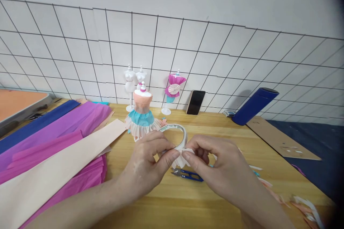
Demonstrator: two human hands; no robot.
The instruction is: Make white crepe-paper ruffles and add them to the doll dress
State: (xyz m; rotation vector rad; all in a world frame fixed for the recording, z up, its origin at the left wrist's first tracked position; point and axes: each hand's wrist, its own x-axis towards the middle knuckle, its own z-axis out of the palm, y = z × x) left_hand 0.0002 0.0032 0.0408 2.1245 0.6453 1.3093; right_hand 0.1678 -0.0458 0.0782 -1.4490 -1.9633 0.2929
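Observation:
Between my hands is a small strip of pale crepe paper, gathered into ruffles. My left hand pinches its left end between thumb and forefinger. My right hand grips the right end the same way, with its other fingers curled under. Just behind the fingertips a roll of tape stands on the table, its lower part hidden. Blue-handled thread snips lie below the ruffled strip, partly covered by my right hand. Beyond my left hand stands a small dress form in a peach, blue and cream paper dress.
Crepe paper sheets in cream, pink, purple and blue spread over the left. A second dressed form, white forms and a phone stand by the wall. A blue bottle leans at right. Paper scraps lie front right.

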